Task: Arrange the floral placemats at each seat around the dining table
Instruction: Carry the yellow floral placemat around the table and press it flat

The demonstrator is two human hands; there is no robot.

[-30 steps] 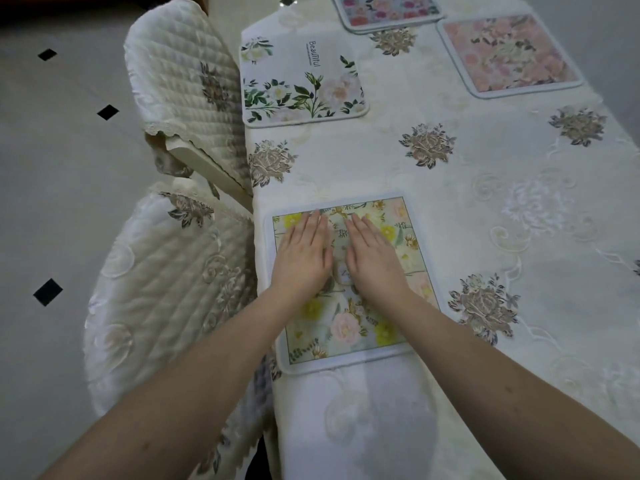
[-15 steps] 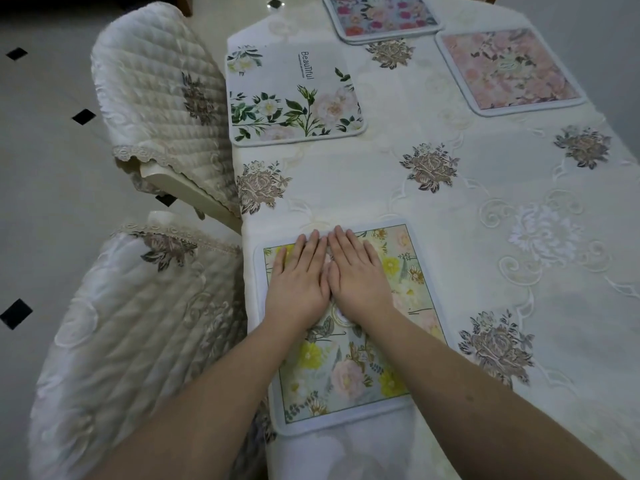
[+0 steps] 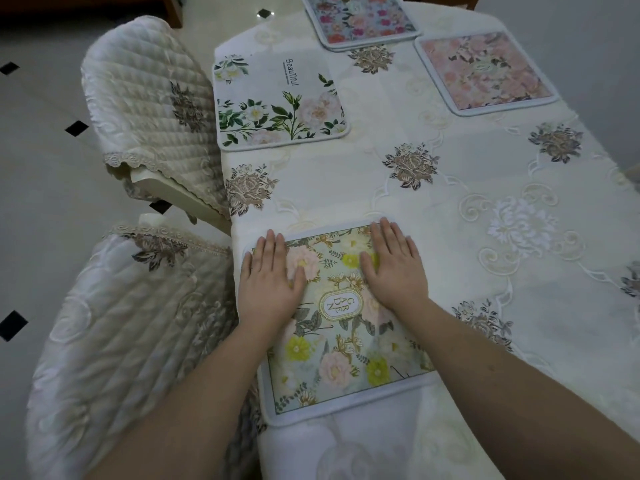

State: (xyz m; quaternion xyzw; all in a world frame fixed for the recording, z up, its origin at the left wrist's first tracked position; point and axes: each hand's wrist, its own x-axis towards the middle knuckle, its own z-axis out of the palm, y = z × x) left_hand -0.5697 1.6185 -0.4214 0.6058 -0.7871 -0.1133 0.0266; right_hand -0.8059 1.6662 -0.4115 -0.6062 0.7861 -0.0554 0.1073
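Note:
A green-and-yellow floral placemat (image 3: 341, 344) marked GARDEN lies at the near left edge of the dining table (image 3: 450, 209). My left hand (image 3: 272, 282) presses flat on its upper left part, fingers straight. My right hand (image 3: 394, 268) lies flat on its upper right part. Further along the left edge sits a white placemat (image 3: 277, 98) with green leaves. A pink floral placemat (image 3: 485, 71) lies at the far right and a red-and-blue floral placemat (image 3: 360, 19) at the far end.
Two chairs with quilted cream covers stand along the table's left side, one near (image 3: 131, 323) and one further back (image 3: 152, 102). The table wears a cream embroidered cloth. The floor (image 3: 41, 174) is pale tile with small black diamonds.
My hands were side by side at the mat's middle; they have slid apart toward its left and right sides, uncovering the GARDEN label.

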